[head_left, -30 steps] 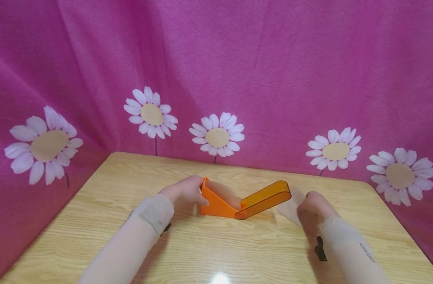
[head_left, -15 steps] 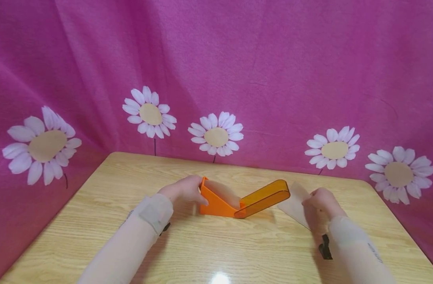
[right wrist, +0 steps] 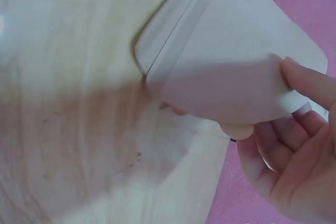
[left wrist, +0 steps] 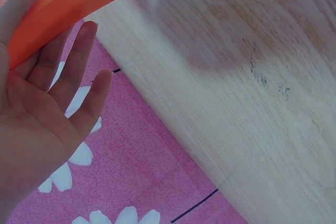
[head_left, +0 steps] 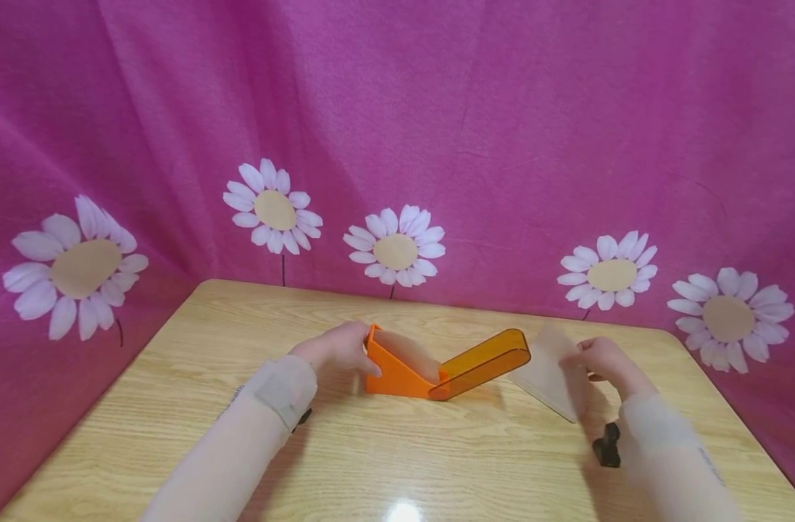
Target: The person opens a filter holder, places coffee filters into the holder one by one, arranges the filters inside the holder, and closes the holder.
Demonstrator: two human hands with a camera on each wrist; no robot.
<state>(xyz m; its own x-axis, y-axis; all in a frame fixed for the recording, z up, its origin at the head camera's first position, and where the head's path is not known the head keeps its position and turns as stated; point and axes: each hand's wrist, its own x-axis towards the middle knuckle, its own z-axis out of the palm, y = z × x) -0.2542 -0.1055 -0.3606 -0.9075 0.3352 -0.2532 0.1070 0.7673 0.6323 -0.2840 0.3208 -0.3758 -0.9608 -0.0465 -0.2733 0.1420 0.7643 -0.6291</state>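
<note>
An orange coffee filter box stands on the table with its see-through amber lid swung out to the right. Pale filters show inside it. My left hand grips the box's tall left end; in the left wrist view the thumb lies on the orange wall while some fingers stay spread off it. Right of the lid, my right hand pinches the edge of a pale paper coffee filter between thumb and fingers. The filter's seamed edge lies toward the table, and its near side is raised.
A light wood-grain table carries everything. Behind and on both sides hangs a magenta cloth printed with white daisies. Each wrist wears a pale band with a small black camera.
My right hand has shifted to the right and slightly up with the filter, which now shows more of its face. The left hand and the box hold their place.
</note>
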